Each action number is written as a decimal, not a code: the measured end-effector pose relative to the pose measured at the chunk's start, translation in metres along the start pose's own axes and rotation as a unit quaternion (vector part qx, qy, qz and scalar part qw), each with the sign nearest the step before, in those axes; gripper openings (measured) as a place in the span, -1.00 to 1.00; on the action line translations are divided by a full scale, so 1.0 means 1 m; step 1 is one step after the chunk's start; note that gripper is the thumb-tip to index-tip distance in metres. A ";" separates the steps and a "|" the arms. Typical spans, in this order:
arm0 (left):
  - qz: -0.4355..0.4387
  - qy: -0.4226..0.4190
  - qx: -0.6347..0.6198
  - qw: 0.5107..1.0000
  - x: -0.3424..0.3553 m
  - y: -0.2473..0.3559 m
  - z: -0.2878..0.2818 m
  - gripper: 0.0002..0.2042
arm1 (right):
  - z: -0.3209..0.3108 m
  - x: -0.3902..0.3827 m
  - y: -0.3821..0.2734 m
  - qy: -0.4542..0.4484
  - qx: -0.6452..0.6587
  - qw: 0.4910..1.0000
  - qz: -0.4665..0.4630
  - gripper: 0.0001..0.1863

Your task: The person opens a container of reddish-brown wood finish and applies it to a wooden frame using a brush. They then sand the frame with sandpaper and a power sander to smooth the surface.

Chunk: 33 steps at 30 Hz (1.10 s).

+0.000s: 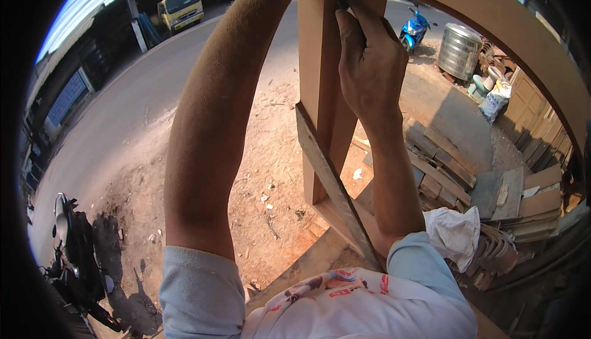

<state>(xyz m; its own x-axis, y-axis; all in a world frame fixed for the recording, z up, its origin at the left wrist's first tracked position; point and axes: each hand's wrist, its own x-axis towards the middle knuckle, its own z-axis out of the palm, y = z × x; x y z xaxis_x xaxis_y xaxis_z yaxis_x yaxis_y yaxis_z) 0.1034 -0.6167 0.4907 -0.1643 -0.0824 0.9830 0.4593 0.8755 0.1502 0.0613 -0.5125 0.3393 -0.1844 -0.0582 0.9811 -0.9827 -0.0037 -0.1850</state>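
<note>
The right hand [369, 62] presses a small tool against the upright wooden post [320, 80]; the left arm [215, 111] reaches up out of view.

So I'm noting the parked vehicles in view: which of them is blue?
The scooter parked at the top, just right of the right hand, beside the steel drum. The truck is yellow; the motorbike at lower left is black.

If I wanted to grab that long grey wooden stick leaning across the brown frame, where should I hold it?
Probably the bare middle of the grey stick, coming from the left, the open dirt side. It slants across the frame's upright post, and its lower end runs behind the right forearm, so that end is blocked. The right hand is busy higher up against the post.
</note>
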 end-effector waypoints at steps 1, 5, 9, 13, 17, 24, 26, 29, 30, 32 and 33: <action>0.002 0.001 0.001 1.000 0.000 -0.001 0.001 -0.56 | 0.000 -0.001 0.000 0.003 0.001 1.000 0.001 -0.72; 0.007 0.002 0.004 1.000 0.003 -0.002 0.000 -0.56 | -0.001 -0.005 -0.001 0.002 -0.003 1.000 -0.006 -0.73; 0.023 0.007 0.021 0.999 0.002 -0.003 0.000 -0.57 | 0.003 -0.008 0.001 0.008 -0.012 1.000 -0.014 -0.73; 0.023 0.007 0.053 0.998 0.005 -0.003 0.000 -0.56 | -0.001 0.000 0.001 -0.009 -0.016 1.000 -0.014 -0.73; 0.032 0.017 0.016 0.999 0.004 -0.003 0.001 -0.56 | -0.001 -0.001 -0.003 0.000 -0.022 1.000 0.012 -0.70; 0.019 0.008 0.042 0.999 0.004 -0.001 -0.002 -0.55 | 0.000 -0.005 -0.012 -0.010 -0.013 0.999 0.029 -0.70; -0.004 0.008 0.036 0.999 0.002 0.001 0.000 -0.54 | 0.001 -0.011 -0.013 -0.008 -0.012 1.000 0.027 -0.70; 0.002 0.021 0.014 1.000 0.001 0.001 0.001 -0.55 | 0.001 -0.012 -0.009 -0.007 -0.007 1.000 0.022 -0.71; 0.007 0.013 0.027 1.000 0.002 0.000 0.000 -0.55 | 0.000 -0.011 -0.011 -0.017 -0.010 0.999 0.036 -0.71; 0.022 0.001 0.056 0.998 0.005 -0.001 -0.002 -0.56 | 0.000 -0.011 -0.012 -0.017 -0.006 0.999 0.039 -0.72; 0.011 0.004 0.043 0.999 0.005 0.001 -0.001 -0.56 | 0.000 -0.011 -0.011 -0.006 0.002 1.000 0.027 -0.72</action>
<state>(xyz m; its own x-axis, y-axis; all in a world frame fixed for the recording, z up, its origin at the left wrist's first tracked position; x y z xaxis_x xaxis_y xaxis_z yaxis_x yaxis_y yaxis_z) 0.1038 -0.6165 0.4959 -0.1488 -0.0666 0.9866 0.3858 0.9148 0.1200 0.0746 -0.5115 0.3302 -0.2377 -0.0710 0.9687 -0.9711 -0.0040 -0.2386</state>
